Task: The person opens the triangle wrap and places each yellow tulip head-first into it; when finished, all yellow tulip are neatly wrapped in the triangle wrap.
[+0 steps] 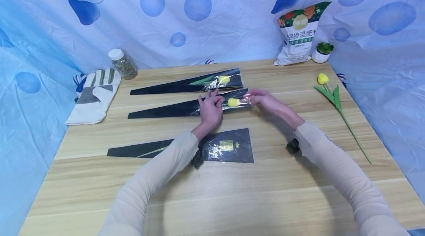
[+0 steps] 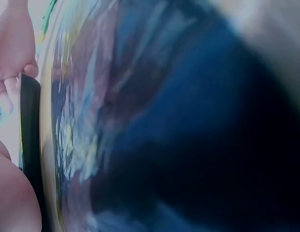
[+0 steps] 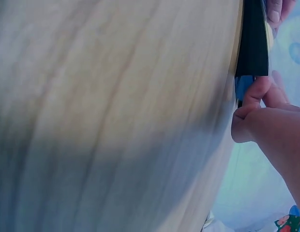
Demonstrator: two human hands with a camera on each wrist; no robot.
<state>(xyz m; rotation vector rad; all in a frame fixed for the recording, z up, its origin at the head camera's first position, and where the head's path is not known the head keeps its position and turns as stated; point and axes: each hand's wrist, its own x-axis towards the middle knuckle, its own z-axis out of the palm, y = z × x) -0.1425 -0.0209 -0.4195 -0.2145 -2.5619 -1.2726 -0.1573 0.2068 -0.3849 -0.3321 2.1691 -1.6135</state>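
Nearest my hands is a black, clear-fronted flower sleeve (image 1: 179,108) with a yellow tulip (image 1: 234,102) inside its wide end. My left hand (image 1: 211,108) rests along the sleeve left of the bloom, thumb and index finger pinching it, other fingers spread. At the open right end, my right hand (image 1: 262,100) pinches the sleeve's edge; in the right wrist view, its curled fingers (image 3: 259,92) meet that end. Behind lies another black sleeve (image 1: 166,87) holding a yellow tulip. A third sleeve (image 1: 244,145), with a gold label, lies in front, partly hidden by my left arm.
A loose yellow tulip (image 1: 346,121) lies at the table's right. White-and-grey gloves (image 1: 94,99) and a white-lidded jar (image 1: 124,65) are at the back left. A fertilizer bag (image 1: 297,38) and a small potted succulent (image 1: 322,53) stand at the back right.
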